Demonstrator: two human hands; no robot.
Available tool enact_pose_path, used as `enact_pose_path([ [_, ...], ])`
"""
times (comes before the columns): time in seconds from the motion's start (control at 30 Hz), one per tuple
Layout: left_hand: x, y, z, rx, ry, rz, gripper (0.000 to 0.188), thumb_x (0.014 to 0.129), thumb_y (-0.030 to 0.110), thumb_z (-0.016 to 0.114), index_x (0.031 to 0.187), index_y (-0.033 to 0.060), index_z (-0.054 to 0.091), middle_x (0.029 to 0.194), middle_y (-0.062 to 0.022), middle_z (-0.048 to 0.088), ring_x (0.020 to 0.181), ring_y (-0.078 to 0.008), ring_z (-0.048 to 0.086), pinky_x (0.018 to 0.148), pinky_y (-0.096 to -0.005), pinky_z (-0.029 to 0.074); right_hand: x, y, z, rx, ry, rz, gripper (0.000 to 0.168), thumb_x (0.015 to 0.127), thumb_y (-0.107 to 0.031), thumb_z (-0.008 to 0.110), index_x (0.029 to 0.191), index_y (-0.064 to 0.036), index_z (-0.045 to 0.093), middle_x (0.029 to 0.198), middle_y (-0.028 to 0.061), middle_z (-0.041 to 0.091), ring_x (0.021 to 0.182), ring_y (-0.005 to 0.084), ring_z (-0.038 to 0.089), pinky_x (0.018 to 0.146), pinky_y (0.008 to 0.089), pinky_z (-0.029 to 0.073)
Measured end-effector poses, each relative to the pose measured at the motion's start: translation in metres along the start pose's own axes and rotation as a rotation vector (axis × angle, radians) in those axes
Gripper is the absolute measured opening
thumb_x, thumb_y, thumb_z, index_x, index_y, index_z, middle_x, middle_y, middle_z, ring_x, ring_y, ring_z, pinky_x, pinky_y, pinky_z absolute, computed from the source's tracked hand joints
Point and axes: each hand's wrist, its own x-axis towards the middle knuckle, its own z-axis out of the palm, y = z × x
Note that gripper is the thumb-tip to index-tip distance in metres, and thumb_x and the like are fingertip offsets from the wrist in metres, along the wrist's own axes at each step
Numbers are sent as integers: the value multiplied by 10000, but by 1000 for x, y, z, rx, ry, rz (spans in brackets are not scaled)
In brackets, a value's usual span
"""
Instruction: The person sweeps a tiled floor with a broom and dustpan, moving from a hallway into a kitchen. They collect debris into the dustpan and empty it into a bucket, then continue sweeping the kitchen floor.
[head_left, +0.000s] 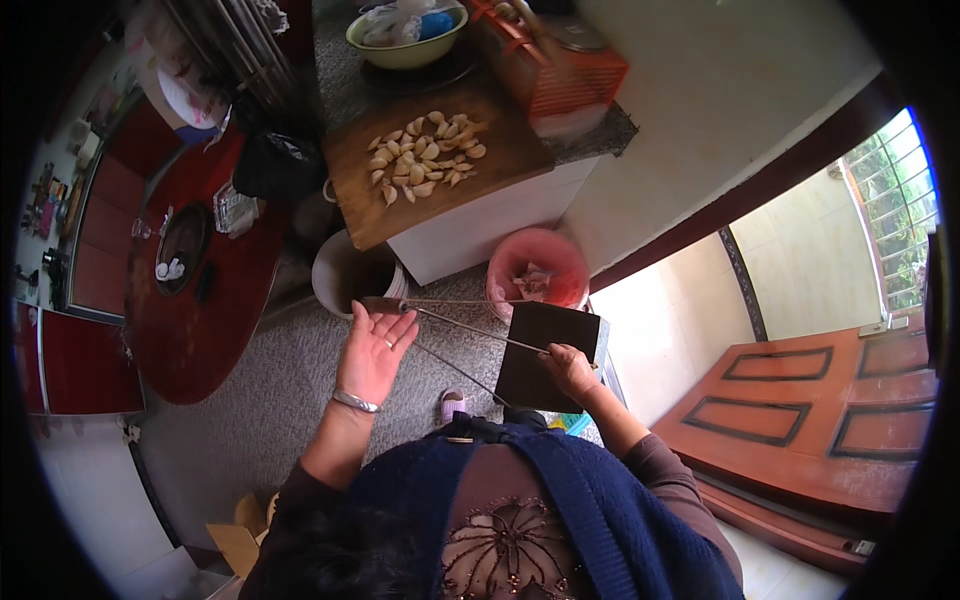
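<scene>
A dustpan with a dark flat pan, thin metal rods and a brown grip spans the space in front of my body. My right hand is closed around a metal rod where it meets the pan. At the grip end, my left hand is turned palm up with its fingers extended. Its thumb and fingertips are next to the brown grip; whether they touch it I cannot tell. A silver bracelet circles my left wrist.
Garlic cloves lie on a wooden board on the counter ahead. Below stand a white bucket and a pink lined bin. A red round table is at left, an orange-brown door at right, a cardboard box lower left.
</scene>
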Motion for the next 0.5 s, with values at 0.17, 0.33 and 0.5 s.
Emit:
enact_pose_path([
  [0.17, 30, -9, 82, -199, -180, -67, 280, 928, 298, 456, 913, 37, 558, 984, -96, 602, 1043, -251, 542, 968, -421, 410, -8, 17, -22, -2, 155, 67, 193, 838, -187, 550, 765, -11, 516, 745, 202, 552, 733, 377, 563, 654, 424, 458],
  [0.33, 57, -40, 161, 100, -361, -136, 147, 915, 168, 493, 940, 29, 534, 899, -79, 587, 911, -260, 589, 845, -362, 494, -3, 51, -29, 88, 156, 163, 169, 831, -176, 536, 802, -10, 545, 768, 199, 567, 757, 385, 566, 668, 442, 456],
  [0.5, 83, -101, 212, 230, -412, -256, 83, 915, 140, 485, 964, 73, 479, 965, -72, 558, 934, -271, 598, 816, -399, 522, 15, 115, -16, 43, 191, 228, 274, 850, -266, 517, 754, -11, 538, 747, 197, 544, 790, 378, 539, 702, 443, 426],
])
